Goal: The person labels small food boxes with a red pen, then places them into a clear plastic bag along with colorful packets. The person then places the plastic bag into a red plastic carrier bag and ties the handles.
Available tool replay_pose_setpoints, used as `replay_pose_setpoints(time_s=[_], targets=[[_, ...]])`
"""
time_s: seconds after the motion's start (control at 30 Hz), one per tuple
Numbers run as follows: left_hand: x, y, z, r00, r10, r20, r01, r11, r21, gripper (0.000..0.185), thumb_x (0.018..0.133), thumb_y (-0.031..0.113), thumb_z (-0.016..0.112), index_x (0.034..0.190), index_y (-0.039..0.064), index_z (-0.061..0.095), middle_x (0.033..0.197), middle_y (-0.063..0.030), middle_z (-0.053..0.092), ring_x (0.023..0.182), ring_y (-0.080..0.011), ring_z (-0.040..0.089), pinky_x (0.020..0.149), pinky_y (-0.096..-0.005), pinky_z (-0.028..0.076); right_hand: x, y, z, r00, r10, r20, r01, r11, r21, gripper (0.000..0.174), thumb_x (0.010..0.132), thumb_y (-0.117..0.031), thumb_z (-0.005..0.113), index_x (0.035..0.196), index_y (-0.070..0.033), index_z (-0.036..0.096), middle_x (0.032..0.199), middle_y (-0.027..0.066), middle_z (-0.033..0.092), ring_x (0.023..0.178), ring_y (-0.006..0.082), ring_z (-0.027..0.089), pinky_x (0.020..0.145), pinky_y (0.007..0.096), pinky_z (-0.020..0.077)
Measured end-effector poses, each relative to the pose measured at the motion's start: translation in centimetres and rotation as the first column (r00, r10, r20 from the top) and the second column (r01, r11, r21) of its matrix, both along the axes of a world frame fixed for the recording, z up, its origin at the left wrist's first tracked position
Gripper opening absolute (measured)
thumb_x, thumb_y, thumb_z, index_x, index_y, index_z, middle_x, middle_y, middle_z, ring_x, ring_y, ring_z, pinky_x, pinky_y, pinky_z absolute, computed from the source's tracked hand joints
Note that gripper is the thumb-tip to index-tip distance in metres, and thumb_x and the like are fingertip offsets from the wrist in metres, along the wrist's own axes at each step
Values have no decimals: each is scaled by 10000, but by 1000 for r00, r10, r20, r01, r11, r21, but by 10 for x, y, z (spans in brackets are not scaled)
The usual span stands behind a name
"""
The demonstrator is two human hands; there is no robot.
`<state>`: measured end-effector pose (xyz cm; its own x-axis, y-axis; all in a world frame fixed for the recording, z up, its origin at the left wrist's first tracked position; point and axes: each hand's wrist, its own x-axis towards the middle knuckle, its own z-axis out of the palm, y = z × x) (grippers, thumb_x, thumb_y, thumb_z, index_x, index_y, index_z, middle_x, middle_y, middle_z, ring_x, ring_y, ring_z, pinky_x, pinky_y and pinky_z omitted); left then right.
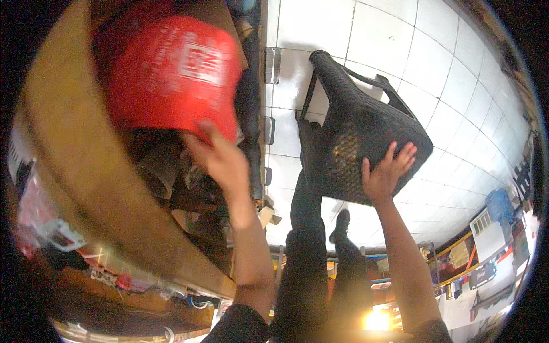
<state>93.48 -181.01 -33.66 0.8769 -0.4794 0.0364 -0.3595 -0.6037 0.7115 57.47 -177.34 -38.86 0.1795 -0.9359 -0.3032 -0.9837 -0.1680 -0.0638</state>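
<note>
My left hand (221, 160) grips the lower edge of a red bag-like item (171, 81) that bears white print. Motion blur leaves its exact kind unclear. It is at the opening of a shelf space under a wooden top (124, 180), with dark, indistinct things below and behind it. On the right, my right hand (388, 171) rests with fingers spread on a black plastic chair (364, 124) with a woven texture. The chair appears tilted or lying over on the floor, close to my leg.
White floor tiles (381, 25) spread around the chair. Dark-trousered legs (306, 227) and a dark shoe (341, 223) are below it. Shelves with mixed goods (463, 253) line the lower right, near a blue item (499, 203). A bright light (377, 319) glares at the bottom.
</note>
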Motion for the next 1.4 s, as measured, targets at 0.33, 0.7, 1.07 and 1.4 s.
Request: replay_pose_setpoints(time_s=[0.33, 0.7, 1.07, 1.4], targets=[[-118, 123, 266, 768, -489, -413, 411, 871, -269, 367, 866, -35, 780, 1207, -10, 648, 942, -84, 747, 794, -192, 714, 795, -345, 567, -25, -45, 154, -208, -879, 429, -258, 473, 843, 682, 1089, -354, 635, 1657, -135, 328, 1506, 158, 569, 1341, 236, 590, 1134, 417, 494], [-260, 291, 508, 918, -375, -133, 283, 850, -444, 470, 873, -100, 791, 1333, -31, 722, 1072, -74, 675, 1005, -152, 630, 905, -270, 506, -166, 38, 527, 234, -240, 942, -626, 704, 335, 861, 880, 31, 812, 1622, -82, 392, 1276, 48, 655, 1191, 197, 651, 1071, 401, 535], [-341, 521, 667, 996, -75, -40, 35, 791, -611, 241, 947, 139, 800, 1023, 0, 618, 1194, -90, 688, 1078, -172, 669, 925, -334, 548, -134, 166, 682, -27, -107, 994, -890, 455, 25, 257, 1029, -112, 687, 1271, -41, 637, 1271, 93, 667, 1202, 134, 629, 1041, 308, 494], [-445, 729, 581, 863, 33, -505, -424, 592, -685, 472, 906, 95, 862, 1315, -23, 659, 1215, -107, 755, 1069, -169, 724, 923, -345, 614, -95, 361, 634, 136, 30, 990, -991, 17, 135, 607, 958, -32, 774, 1484, -10, 473, 1441, 100, 613, 1318, 139, 585, 1132, 349, 476]])
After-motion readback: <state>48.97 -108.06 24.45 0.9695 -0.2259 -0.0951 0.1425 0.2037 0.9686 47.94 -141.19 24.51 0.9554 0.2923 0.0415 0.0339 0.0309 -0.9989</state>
